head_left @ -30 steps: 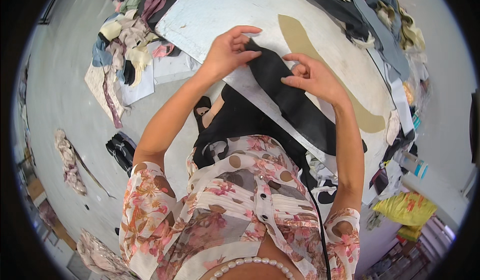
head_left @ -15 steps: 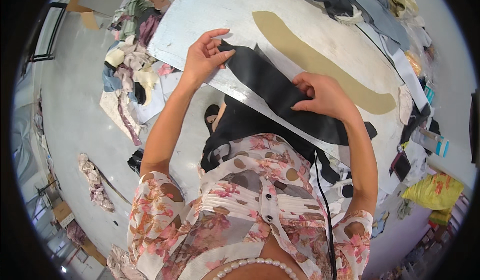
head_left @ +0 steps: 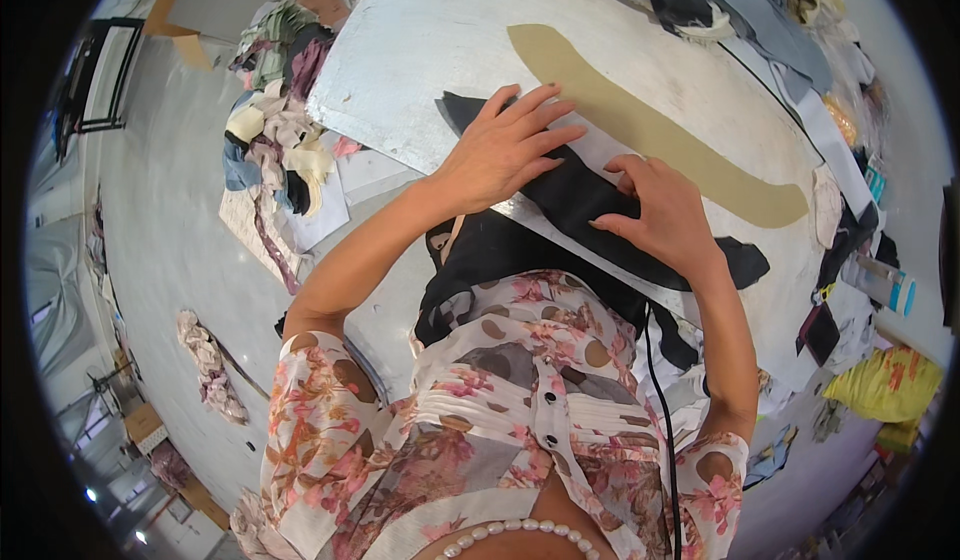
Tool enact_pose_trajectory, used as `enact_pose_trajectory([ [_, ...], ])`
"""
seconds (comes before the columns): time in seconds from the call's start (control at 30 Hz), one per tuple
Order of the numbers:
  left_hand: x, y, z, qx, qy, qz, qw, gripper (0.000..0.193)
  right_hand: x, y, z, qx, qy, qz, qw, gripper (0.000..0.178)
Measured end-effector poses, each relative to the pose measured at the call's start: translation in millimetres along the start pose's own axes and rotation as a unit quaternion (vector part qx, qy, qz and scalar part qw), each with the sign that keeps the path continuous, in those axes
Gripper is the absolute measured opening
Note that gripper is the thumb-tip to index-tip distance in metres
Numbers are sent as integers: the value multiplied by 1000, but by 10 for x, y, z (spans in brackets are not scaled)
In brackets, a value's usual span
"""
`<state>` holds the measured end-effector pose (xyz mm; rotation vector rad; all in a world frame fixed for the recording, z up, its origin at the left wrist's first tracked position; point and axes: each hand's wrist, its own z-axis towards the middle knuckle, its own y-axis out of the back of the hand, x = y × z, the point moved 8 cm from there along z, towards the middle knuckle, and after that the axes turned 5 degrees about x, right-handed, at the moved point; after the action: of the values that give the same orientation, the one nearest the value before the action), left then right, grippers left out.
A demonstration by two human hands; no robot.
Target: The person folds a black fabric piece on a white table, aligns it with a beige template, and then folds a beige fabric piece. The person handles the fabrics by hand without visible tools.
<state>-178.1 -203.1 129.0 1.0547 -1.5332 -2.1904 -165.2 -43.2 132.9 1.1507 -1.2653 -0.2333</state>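
A long black cloth piece (head_left: pixel 575 195) lies along the near edge of the white table (head_left: pixel 400 70). My left hand (head_left: pixel 505 150) is spread over its left half, palm down, and hides part of it. The cloth's pointed left end shows past my fingers. My right hand (head_left: pixel 660 210) rests at the cloth's right half, thumb and fingers curved and apart, with no fold of cloth visible between them. Just beyond both hands lies a tan curved strip (head_left: pixel 655 125), flat on the table, its outline similar to the black piece.
Dark and grey-blue cloth (head_left: pixel 740 30) is heaped along the far right edge. A pile of fabric scraps (head_left: pixel 270 140) lies on the left, near an open cardboard box (head_left: pixel 235 0). A yellow bag (head_left: pixel 885 385) sits at the right. A black cord (head_left: pixel 660 410) hangs down my front.
My left hand has let go of the cloth's left end and moved right, now flat over it. That end has dropped onto the table. My right hand's fingers have shifted slightly right.
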Motion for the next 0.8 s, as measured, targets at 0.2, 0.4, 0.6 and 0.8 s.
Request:
enact_pose_trajectory([
  [0.2, 123, -173, -106, 30, 18, 45, 998, 40, -155, 87, -228, 38, -40, -78, 995, 49],
  [0.4, 106, -149, -98, 20, 13, 56, 998, 45, -373, 156, -674, 82, -109, -131, 982, 47],
  [0.6, 123, -170, -104, 25, 22, 45, 998, 48, -802, 307, -1193, 96, -189, -133, 968, 46],
  [0.8, 91, -151, -70, 47, 23, 53, 997, 48, -925, 518, -1362, 18, -214, -116, 970, 53],
])
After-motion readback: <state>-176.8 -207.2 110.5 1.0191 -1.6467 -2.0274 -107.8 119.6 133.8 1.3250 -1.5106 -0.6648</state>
